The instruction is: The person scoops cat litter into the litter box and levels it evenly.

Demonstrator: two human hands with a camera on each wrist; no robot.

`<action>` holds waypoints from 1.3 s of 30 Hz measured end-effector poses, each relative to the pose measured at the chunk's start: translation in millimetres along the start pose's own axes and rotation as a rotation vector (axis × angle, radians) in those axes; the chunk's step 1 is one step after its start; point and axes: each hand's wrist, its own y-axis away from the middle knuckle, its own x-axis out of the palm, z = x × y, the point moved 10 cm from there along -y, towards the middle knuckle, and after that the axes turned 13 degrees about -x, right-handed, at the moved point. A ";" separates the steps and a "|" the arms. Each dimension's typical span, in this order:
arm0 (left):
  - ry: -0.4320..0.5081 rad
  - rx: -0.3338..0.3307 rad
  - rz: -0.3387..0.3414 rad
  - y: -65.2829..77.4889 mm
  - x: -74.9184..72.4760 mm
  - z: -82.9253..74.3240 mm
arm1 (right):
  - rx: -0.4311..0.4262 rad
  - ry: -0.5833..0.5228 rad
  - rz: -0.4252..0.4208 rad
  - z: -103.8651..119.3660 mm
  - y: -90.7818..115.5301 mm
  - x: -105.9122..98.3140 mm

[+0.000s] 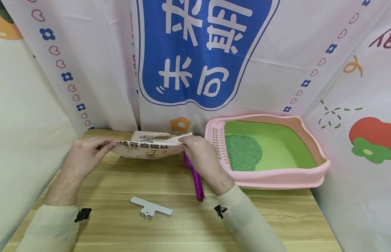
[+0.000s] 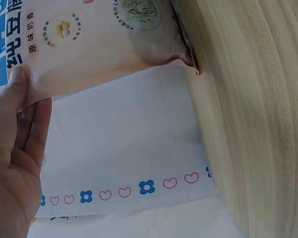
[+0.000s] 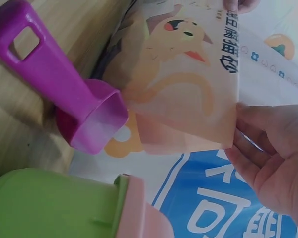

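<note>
A cat litter bag (image 1: 148,150) with a printed cat stands upright at the back of the table, its top edge stretched between both hands. My left hand (image 1: 85,152) pinches the top left corner between thumb and fingers; the left wrist view shows the bag's front (image 2: 104,49) from that side. At the opposite top corner, my right hand (image 1: 203,155) pinches the bag, also seen in the right wrist view (image 3: 270,153). Beside the bag, below the right hand, is a purple scoop (image 1: 197,182). A white clip (image 1: 151,207) lies on the table in front.
A pink and green litter box (image 1: 277,175) stands at the right of the wooden table (image 1: 119,231), with green litter (image 1: 244,152) at its left side. Printed white cloth (image 1: 110,70) hangs behind and at both sides.
</note>
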 end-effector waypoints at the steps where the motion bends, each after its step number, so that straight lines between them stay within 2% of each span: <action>1: 0.001 0.000 -0.001 0.0 0.0 -0.1 | -0.006 0.002 -0.004 2.4 0.6 -1.8; 11: -0.006 -0.008 0.005 1.9 1.2 -0.4 | -0.090 -0.034 -0.004 25.3 8.3 -5.9; 21: -0.004 -0.011 0.007 3.0 1.7 0.4 | -0.128 -0.111 0.055 49.5 18.7 0.1; 29: -0.009 0.001 0.002 2.9 1.6 -1.2 | -0.192 -0.092 0.123 72.2 28.9 16.4; 39: -0.006 0.016 -0.001 3.2 3.6 -1.4 | -0.258 -0.048 0.272 94.8 38.0 44.2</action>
